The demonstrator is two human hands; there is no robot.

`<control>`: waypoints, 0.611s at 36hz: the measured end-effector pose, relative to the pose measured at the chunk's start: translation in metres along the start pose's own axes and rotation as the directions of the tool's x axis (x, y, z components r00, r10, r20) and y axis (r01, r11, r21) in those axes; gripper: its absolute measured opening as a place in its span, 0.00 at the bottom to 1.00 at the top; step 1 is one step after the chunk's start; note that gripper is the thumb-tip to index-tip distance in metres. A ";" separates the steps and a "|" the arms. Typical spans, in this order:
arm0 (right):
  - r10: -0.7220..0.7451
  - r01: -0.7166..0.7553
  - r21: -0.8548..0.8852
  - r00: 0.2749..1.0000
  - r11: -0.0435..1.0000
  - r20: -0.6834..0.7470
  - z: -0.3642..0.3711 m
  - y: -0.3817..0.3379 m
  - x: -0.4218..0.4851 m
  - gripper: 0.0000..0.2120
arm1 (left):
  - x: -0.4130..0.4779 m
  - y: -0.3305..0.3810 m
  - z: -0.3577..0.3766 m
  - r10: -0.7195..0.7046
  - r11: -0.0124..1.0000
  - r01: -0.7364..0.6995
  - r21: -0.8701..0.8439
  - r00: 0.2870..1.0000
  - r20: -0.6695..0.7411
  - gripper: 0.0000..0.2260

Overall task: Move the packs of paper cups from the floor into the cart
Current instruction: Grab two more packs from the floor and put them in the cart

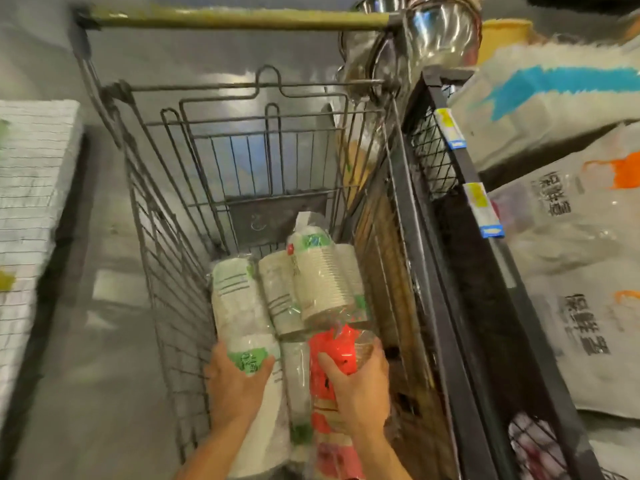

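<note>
A grey wire shopping cart (162,216) fills the middle of the view, its handle bar at the top. Several plastic-wrapped packs of paper cups lie lengthwise in its basket. My left hand (233,386) grips a white pack with a green label (239,313) along the cart's left side. My right hand (356,386) grips a pack with a red-orange label (334,344) on the right. A beige ribbed pack (322,275) rests on top, just beyond my right hand, with another white pack (277,289) beside it.
A black metal shelf (446,258) with blue-yellow price tags presses against the cart's right side, holding large white printed sacks (568,237). Shiny steel bowls (436,32) sit near the handle's right end. A stack of white packaged goods (31,188) stands at the left on the grey floor.
</note>
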State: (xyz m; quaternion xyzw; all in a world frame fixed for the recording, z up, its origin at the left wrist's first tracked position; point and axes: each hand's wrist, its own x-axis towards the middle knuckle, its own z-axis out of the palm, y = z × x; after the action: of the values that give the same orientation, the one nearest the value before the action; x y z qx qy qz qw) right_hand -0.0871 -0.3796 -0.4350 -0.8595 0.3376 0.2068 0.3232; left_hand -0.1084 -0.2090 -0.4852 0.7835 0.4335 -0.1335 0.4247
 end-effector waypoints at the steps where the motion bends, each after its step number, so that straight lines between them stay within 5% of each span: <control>1: 0.009 -0.009 -0.015 1.000 1.000 0.009 0.005 0.003 0.006 0.57 | -0.001 -0.002 0.008 0.001 0.999 0.000 0.039 1.000 -0.010 0.47; 6: 0.029 -0.029 -0.012 0.998 1.000 0.054 0.030 0.011 0.030 0.65 | -0.012 -0.014 0.031 -0.008 0.986 0.022 0.166 0.996 -0.084 0.48; 22: 0.009 -0.010 0.015 0.997 1.000 0.074 0.023 0.014 0.045 0.58 | 0.035 -0.055 0.059 -0.093 0.968 0.099 0.232 0.995 -0.037 0.41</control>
State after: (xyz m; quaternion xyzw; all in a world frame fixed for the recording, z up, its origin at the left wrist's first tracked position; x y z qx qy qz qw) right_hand -0.0697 -0.3918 -0.4829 -0.8471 0.3312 0.2374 0.3412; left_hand -0.1221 -0.2209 -0.5714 0.8077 0.4577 -0.1941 0.3170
